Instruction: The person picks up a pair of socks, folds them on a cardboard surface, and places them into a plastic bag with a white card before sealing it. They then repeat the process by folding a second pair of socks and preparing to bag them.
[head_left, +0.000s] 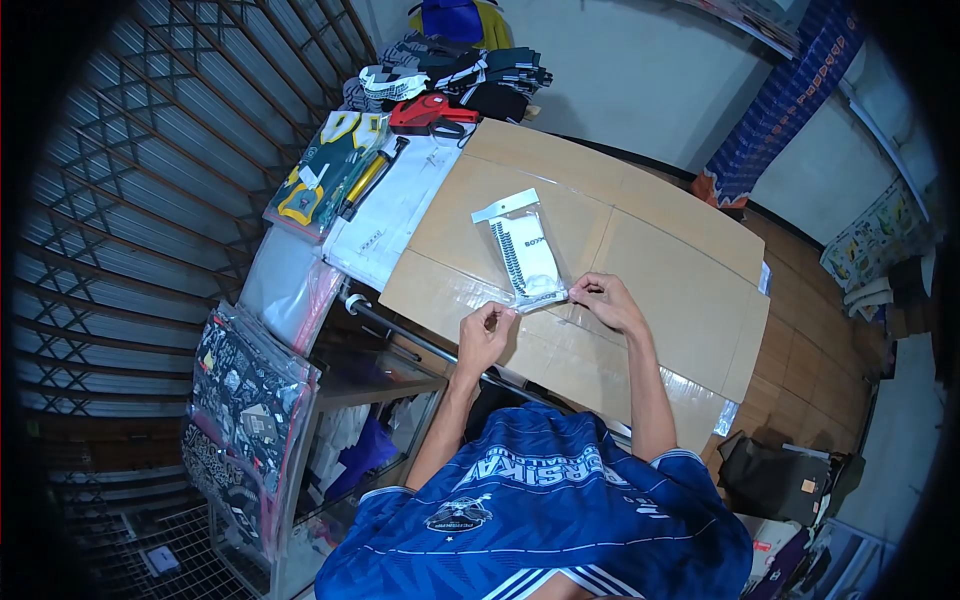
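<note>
At the centre of the frame, on the cardboard sheet (640, 260), lies a clear bag (522, 250) holding a folded white garment, with your hands at its near end. Your right hand (607, 301) pinches the bag's lower right corner, while your left hand (484, 333) is curled with fingertips pressed together just beside the lower left corner. In the upper left of the frame sit packaged shirts (325, 175) and a red tag gun (430, 112).
</note>
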